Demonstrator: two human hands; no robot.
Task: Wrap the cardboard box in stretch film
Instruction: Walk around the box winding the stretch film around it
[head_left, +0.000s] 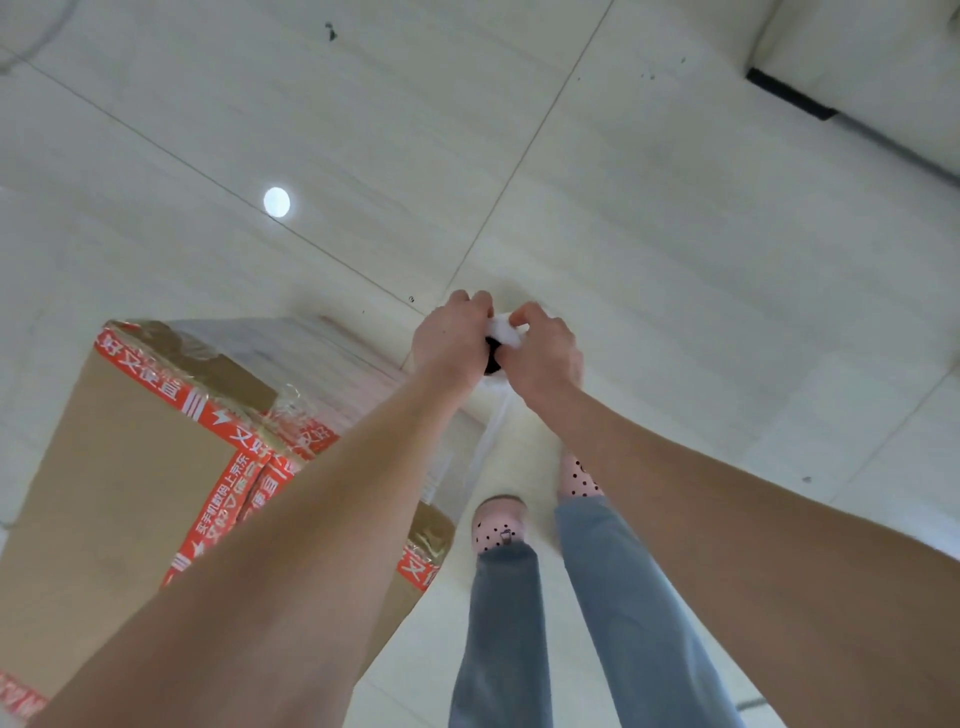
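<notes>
Left hand (451, 338) and right hand (545, 348) both curl round the roll (503, 332) — held mid-frame. The box (104, 467) stands on the floor (675, 260) at 8 o'clock of them — film (487, 441) stretches from the roll down toward it.

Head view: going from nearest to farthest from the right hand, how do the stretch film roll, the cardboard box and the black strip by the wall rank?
1. stretch film roll: gripped by the right hand, with the left hand on its other side.
2. cardboard box: to the left of both hands, standing on the floor.
3. black strip: far off at the top right, by the wall.
</notes>
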